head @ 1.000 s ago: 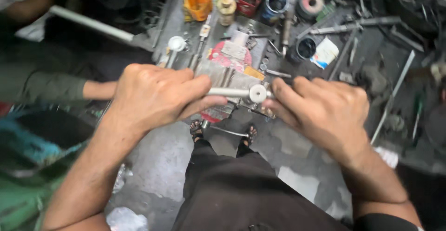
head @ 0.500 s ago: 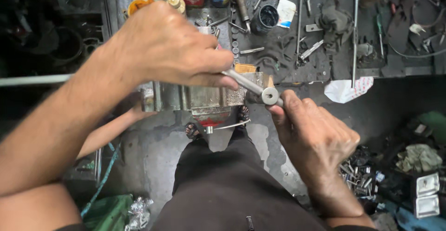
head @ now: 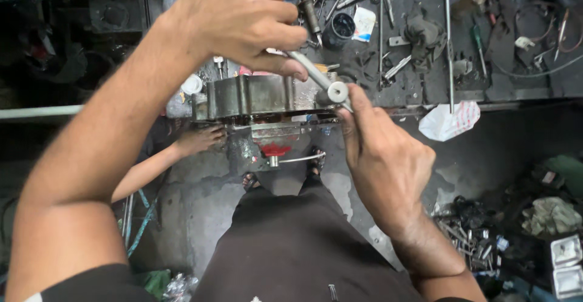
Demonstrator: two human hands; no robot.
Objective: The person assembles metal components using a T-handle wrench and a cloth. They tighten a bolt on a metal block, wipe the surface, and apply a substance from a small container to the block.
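In the head view, the left hand (head: 240,20) is closed around the upper part of a thin metal handle (head: 306,71), which comes out from under the fingers and goes down to the right. At the lower end of this handle sits a round socket head (head: 337,91), and it rests at the right end of a grey metal casing (head: 249,95). The casing is clamped in a bench vise (head: 276,147) that has a red part in front. The right hand (head: 385,156) is just below the socket head; its thumb and fingertips press together on the head from the lower right side, so the head lies between the two hands, touching both. Behind the casing is a dark workbench (head: 425,77) with many tools, and a white rag (head: 450,121) hangs at its front edge. Below the vise, on the left, another person's hand (head: 200,141) reaches toward it.
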